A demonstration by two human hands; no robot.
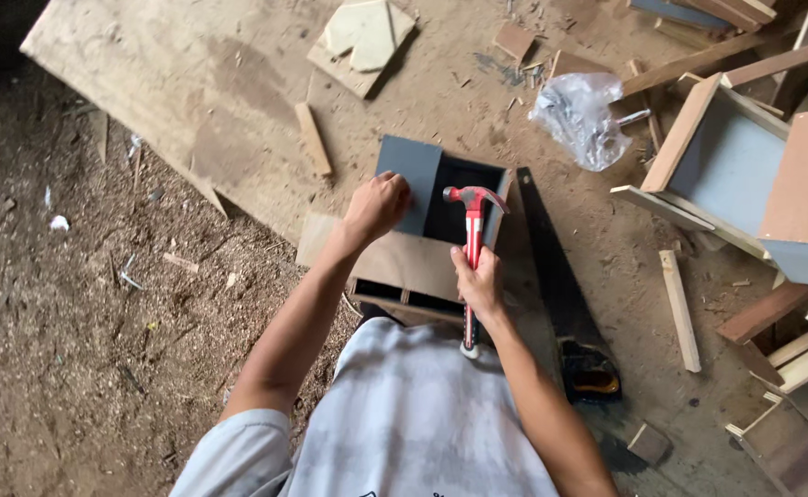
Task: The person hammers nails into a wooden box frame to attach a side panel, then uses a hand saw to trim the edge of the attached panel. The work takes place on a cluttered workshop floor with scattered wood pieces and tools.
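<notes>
A small wooden box with grey-painted panels and a dark open inside stands in front of me on a large plywood sheet. My left hand rests closed on the grey panel at the box's left side, holding it in place. My right hand grips the handle of a red claw hammer, whose head is raised over the box's open top, near its right wall.
A hand saw lies just right of the box. A crumpled clear plastic bag sits further back. Larger half-built boxes and wood strips crowd the right side. Offcuts lie on the plywood; sawdust covers the ground at left.
</notes>
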